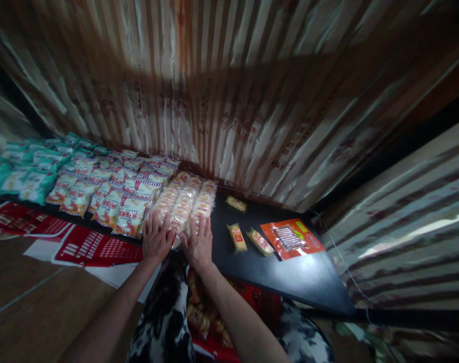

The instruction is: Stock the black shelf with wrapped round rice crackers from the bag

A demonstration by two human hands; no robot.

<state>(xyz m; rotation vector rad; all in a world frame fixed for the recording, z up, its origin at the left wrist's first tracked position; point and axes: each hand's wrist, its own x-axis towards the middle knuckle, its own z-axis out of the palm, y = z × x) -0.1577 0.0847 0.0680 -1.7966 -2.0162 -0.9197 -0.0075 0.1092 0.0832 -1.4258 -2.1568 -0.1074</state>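
Both hands rest on rows of clear-wrapped pale snack packs on a dark shelf. My left hand lies over the near end of the left row, fingers stretched and spread. Over the near end of the right row lies my right hand, its fingers also extended. Neither hand is wrapped around a pack. White packets with blue-striped edges and red print sit just left of the rows. To the right, small yellow wrapped snacks lie loose beside an orange packet with a clear window.
Teal and white packets are piled at the shelf's far left. Behind stands a wall of striped plastic sheeting. Red printed sheets hang at the front edge. Below my arms is a red bag of yellow-wrapped pieces.
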